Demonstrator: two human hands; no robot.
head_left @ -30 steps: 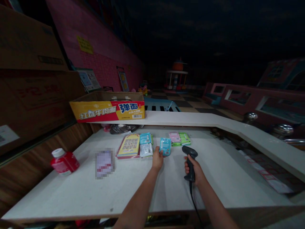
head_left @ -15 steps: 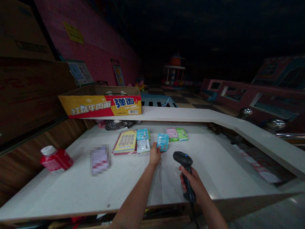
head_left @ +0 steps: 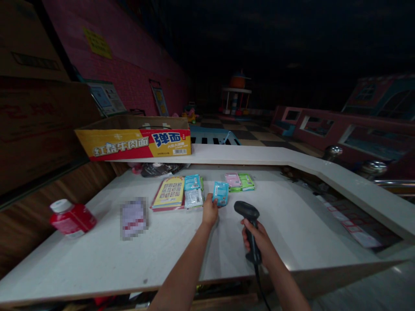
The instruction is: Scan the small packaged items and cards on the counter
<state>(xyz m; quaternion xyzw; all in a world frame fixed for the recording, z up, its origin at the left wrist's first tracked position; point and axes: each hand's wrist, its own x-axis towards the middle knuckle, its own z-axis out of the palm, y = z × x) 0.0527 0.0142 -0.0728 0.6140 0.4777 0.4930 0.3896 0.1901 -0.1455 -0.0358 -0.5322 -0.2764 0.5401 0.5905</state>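
looks mid-job, left hand (head_left: 210, 212) pinching a blue packet (head_left: 221, 193) between the silver packet (head_left: 193, 198) and pink packet (head_left: 232, 181), right hand (head_left: 263, 244) wrapped round a barcode scanner (head_left: 247, 210), can't tell which ones are done.

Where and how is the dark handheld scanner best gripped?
Probably by its handle, from the right, as the right hand does: this narrow stem below the broad scanner head suits wrapped fingers, and the cord leaves its lower end.

The scanner (head_left: 247, 210) looks matt plastic, the blue packet (head_left: 221, 193) glossy film, the counter (head_left: 308, 224) smooth.
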